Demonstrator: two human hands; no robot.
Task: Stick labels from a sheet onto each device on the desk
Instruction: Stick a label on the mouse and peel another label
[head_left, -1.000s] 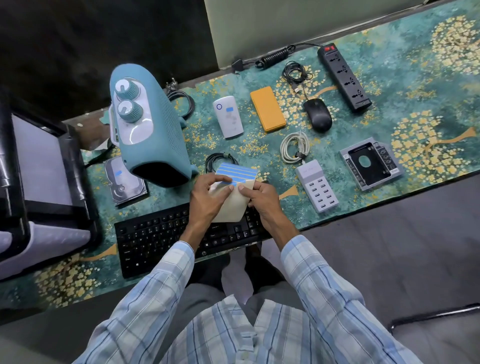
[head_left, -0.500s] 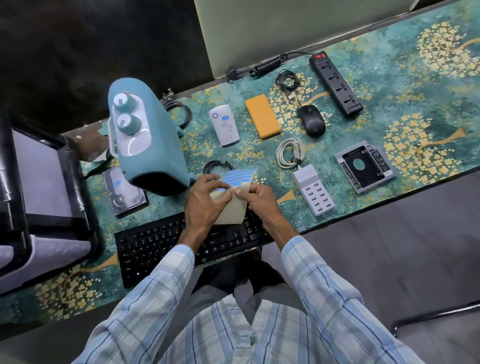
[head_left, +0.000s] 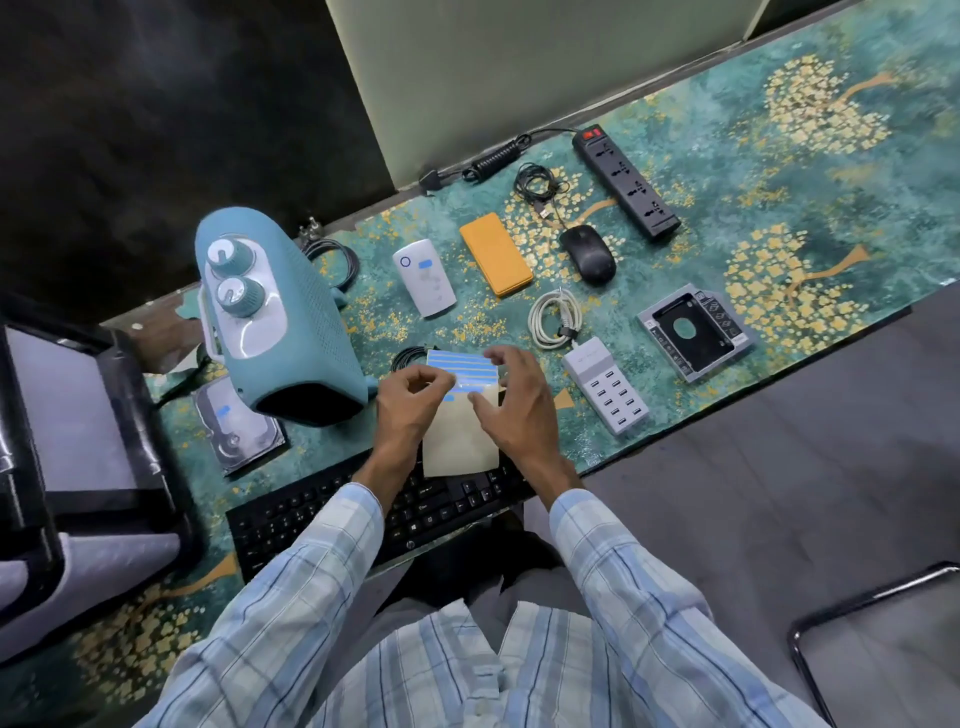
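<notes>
Cream backing paper, blue strips in rows across its far end: the label sheet (head_left: 460, 441) is held up over the far edge of the black keyboard (head_left: 322, 514), near the middle of the desk.

Change since half a second ago: both hands then pinched the sheet's far end together. Now the right hand (head_left: 519, 410) has come off it, fingers loosely spread, thumb and forefinger apart. One blue strip sits just by the thumb tip; cannot tell whether it clings to the thumb or lies on the sheet. Left hand (head_left: 410, 402) pinches the sheet's left edge, fingers curled. Sheet looks flatter than before.

Devices, none shifted:
- Teal appliance (head_left: 306, 332), far left: rounded plastic body, fine perforated grille, two ribbed knobs on a glossy white panel.
- Bare hard drive (head_left: 239, 431), near left of it: shiny metal, small blue label on it.
- White rounded-oblong device (head_left: 426, 278): smooth, blue label stuck on.
- Orange slab (head_left: 496, 254): matte, rounded corners.
- Black mouse (head_left: 589, 254), glossy.
- Black power strip (head_left: 626, 184), far right, long bar.
- White USB charging hub (head_left: 605, 384), right of the hands: two columns of ports.
- Silver drive caddy (head_left: 693, 330): a stamped metal frame.

Desk mat (head_left: 779, 208): teal with gold tree print.
</notes>
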